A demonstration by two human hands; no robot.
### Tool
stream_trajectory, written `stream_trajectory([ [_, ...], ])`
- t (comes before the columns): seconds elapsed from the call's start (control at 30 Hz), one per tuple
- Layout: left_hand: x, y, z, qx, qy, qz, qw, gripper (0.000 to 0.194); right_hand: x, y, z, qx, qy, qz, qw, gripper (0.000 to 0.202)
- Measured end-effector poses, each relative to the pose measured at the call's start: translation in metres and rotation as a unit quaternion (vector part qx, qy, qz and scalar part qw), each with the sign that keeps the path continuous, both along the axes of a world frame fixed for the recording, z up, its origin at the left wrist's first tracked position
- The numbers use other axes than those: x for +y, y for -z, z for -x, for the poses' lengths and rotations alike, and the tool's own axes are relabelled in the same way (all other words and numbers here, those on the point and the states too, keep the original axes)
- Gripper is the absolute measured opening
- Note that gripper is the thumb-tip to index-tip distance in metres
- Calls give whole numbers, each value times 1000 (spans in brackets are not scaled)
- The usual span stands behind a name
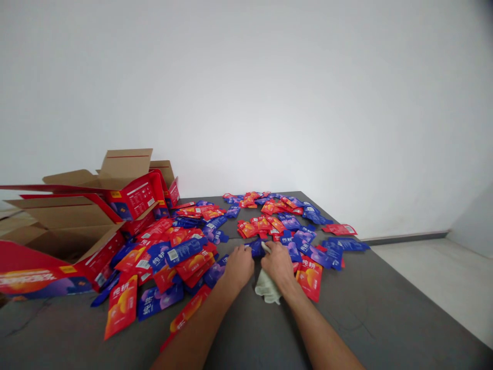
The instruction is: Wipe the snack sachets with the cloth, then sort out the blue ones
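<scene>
My left hand (239, 264) is closed, its fingers curled at the near edge of a blue packet (256, 248) that lies between my hands. Close beside it, my right hand (276, 263) is closed on a pale, whitish cloth (267, 289). Most of the cloth hangs below the palm onto the table, and a light tip of it pokes out by the thumb. The fingertips of both hands are partly hidden. Right of my right hand lies a red packet (309, 278), with blue packets (291, 249) just beyond.
A heap of red and blue packets (185, 252) covers the left of the dark table (346, 308). More packets (265, 224) spread toward the far edge. Open red cartons (87, 264) with raised brown flaps stand at the left. A white wall (269, 103) rises behind the table.
</scene>
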State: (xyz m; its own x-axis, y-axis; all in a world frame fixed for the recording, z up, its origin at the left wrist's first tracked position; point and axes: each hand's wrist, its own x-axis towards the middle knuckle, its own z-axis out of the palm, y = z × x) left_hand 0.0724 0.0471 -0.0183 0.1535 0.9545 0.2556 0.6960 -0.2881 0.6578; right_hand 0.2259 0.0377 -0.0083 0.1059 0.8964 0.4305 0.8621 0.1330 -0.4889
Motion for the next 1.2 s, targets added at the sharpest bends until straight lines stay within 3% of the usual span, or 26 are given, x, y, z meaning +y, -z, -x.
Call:
stream_trajectory([
  [0.1, -8, -4, 18, -73, -32, 7, 997, 13, -1, -3, 7, 25, -43, -48, 998, 42],
  [0.17, -13, -7, 28, -186, -31, 33, 981, 10, -5, -7, 17, 55, -95, -94, 989, 44],
  [0.23, -19, -10, 36, -352, -1, 80, 933, 21, -14, -11, 30, 75, -154, -119, 978, 45],
  [0.3, -26, -13, 42, -489, 43, 129, 862, 41, -27, -15, 44, 73, -211, -117, 968, 46],
  [0.37, -33, -17, 47, -543, 84, 164, 820, 58, -38, -18, 57, 55, -271, -102, 956, 48],
  [0.43, -38, -22, 51, -557, 121, 192, 799, 68, -45, -19, 65, 34, -291, -91, 952, 50],
  [0.63, -50, -34, 51, -544, 196, 238, 780, 78, -34, -21, 50, 28, -151, -123, 980, 46],
  [0.7, -52, -36, 47, -543, 207, 234, 779, 78, -32, -23, 45, 20, -136, -138, 981, 46],
  [0.93, -46, -33, 52, -585, 154, 165, 779, 73, -48, -26, 62, -43, -271, -92, 957, 61],
  [1.1, -42, -32, 56, -599, 145, 160, 771, 68, -52, -23, 66, -39, -312, -58, 947, 63],
  [1.2, -38, -31, 55, -630, 66, 175, 754, 56, -47, -20, 63, 15, -312, -64, 948, 58],
])
